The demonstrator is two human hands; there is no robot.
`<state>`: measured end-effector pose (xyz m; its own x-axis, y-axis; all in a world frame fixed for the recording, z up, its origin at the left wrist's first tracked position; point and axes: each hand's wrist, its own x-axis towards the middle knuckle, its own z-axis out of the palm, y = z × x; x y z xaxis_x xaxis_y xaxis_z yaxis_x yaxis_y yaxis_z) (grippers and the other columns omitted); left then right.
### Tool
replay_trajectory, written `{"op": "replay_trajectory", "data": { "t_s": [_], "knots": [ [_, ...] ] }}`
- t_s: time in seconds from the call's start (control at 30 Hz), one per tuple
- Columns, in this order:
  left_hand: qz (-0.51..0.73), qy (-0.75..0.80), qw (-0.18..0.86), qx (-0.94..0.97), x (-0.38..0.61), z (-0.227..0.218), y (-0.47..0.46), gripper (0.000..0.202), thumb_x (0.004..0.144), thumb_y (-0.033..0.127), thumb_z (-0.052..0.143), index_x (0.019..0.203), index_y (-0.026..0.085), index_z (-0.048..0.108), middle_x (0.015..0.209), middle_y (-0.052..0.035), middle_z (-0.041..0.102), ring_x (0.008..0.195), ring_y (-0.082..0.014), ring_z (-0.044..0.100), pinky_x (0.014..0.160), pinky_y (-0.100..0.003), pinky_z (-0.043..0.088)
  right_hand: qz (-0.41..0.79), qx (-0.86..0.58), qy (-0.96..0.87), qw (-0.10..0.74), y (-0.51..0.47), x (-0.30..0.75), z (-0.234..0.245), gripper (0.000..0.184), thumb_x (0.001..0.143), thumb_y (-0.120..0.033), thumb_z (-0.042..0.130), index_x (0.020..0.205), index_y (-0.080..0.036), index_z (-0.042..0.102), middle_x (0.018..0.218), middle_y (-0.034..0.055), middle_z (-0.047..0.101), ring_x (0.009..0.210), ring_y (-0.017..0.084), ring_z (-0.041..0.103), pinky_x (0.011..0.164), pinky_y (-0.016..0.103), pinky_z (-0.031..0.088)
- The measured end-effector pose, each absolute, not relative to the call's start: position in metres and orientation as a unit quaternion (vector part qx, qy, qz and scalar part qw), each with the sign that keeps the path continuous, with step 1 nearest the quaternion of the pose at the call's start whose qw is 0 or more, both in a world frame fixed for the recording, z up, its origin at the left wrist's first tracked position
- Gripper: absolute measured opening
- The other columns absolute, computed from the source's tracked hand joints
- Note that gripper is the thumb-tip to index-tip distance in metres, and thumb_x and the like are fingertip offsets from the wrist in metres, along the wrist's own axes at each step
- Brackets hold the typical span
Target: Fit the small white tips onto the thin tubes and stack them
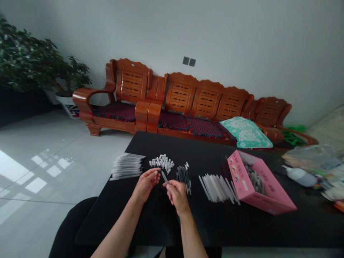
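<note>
So, the right hand [177, 195] has a pale pen tube [165, 177] pinched between thumb and fingers, its far end slanting up toward the left hand [147, 182]. The left hand's thumb and forefinger are drawn close together just beside that end; whether they grasp anything small, I cannot tell. The pen tube is raised over the black table [209, 227], between the two hands.

Just beyond the fingers lies a loose heap of white caps [162, 163]. Near the right hand is a bunch of thin dark refills [183, 176]. To the left, a row of pale pens [127, 167] lies side by side, dark at their right ends. On the other side, more pale tubes [217, 188] lie next to a pink box [240, 179], which stands open with grey pieces [256, 180] inside. Farther right are a white bottle [301, 176] and a clear plastic bag [311, 157].

Behind the table stands a wooden bench [180, 97] with a turquoise pillow [246, 132] on it, and a leafy plant [44, 64] grows at the far left.
</note>
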<state>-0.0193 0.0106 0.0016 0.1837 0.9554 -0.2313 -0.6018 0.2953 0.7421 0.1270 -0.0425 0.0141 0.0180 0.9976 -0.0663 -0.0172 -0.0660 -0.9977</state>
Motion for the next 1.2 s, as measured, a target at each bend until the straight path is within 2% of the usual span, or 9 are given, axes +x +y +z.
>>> {"op": "replay_trajectory", "data": {
  "t_s": [0.3,0.6,0.8,0.9,1.03,1.13,1.2],
  "knots": [
    [0.547,0.314,0.752,0.191,-0.018,-0.002,0.012,0.015,0.078,0.013,0.066,0.093,0.012,0.065,0.08,-0.0049,0.069,0.065,-0.01,0.066,0.058,-0.018,0.054,0.442,-0.524,-0.551,0.477,-0.045,0.126,0.023,0.034,0.083,-0.04,0.055,0.079,-0.012,0.073,0.041,-0.0059,0.043,0.036,0.007,0.035,0.038,0.02,0.023],
    [0.546,0.31,0.748,0.214,-0.018,-0.001,0.011,0.018,0.076,0.014,0.068,0.094,0.011,0.067,0.076,-0.0041,0.068,0.063,-0.0092,0.065,0.057,-0.017,0.053,0.441,-0.529,-0.553,0.468,-0.043,0.127,0.019,0.033,0.083,-0.039,0.055,0.069,-0.013,0.07,0.042,-0.0054,0.042,0.04,0.008,0.035,0.04,0.021,0.022],
    [0.548,0.339,0.724,0.247,-0.019,-0.005,0.013,0.025,0.07,0.021,0.074,0.093,0.012,0.068,0.075,-0.0048,0.069,0.065,-0.0109,0.065,0.059,-0.019,0.052,0.445,-0.533,-0.541,0.475,-0.042,0.128,0.016,0.033,0.08,-0.041,0.057,0.074,-0.012,0.073,0.041,-0.0059,0.041,0.038,0.008,0.034,0.039,0.021,0.021],
    [0.557,0.43,0.628,0.334,-0.022,-0.016,0.02,0.023,0.067,0.026,0.074,0.086,0.013,0.069,0.068,-0.0039,0.068,0.059,-0.0131,0.062,0.055,-0.021,0.048,0.449,-0.537,-0.523,0.486,-0.041,0.131,0.016,0.034,0.08,-0.041,0.058,0.078,-0.011,0.073,0.039,-0.0064,0.041,0.036,0.007,0.033,0.037,0.02,0.021],
    [0.486,0.569,0.421,0.513,-0.024,-0.034,0.032,0.005,0.066,0.021,0.069,0.07,0.019,0.071,0.058,-0.0015,0.065,0.055,-0.0153,0.059,0.055,-0.022,0.04,0.463,-0.561,-0.461,0.509,-0.038,0.14,0.014,0.037,0.076,-0.044,0.06,0.08,-0.01,0.073,0.035,-0.0076,0.039,0.03,0.006,0.028,0.032,0.019,0.017],
    [0.425,0.588,0.344,0.596,-0.016,-0.042,0.038,0.006,0.068,0.017,0.067,0.068,0.021,0.072,0.064,-0.0026,0.067,0.063,-0.017,0.06,0.063,-0.024,0.038,0.459,-0.576,-0.421,0.53,-0.036,0.146,0.012,0.036,0.073,-0.043,0.063,0.079,-0.009,0.072,0.033,-0.0082,0.039,0.028,0.005,0.027,0.03,0.019,0.016],
    [0.408,0.576,0.304,0.639,-0.006,-0.043,0.042,0.009,0.07,0.016,0.066,0.075,0.021,0.073,0.072,-0.004,0.068,0.068,-0.0176,0.06,0.067,-0.025,0.038,0.457,-0.581,-0.402,0.541,-0.037,0.15,0.011,0.035,0.073,-0.042,0.063,0.08,-0.008,0.072,0.034,-0.0082,0.039,0.027,0.005,0.027,0.029,0.018,0.016]
  ]
}}
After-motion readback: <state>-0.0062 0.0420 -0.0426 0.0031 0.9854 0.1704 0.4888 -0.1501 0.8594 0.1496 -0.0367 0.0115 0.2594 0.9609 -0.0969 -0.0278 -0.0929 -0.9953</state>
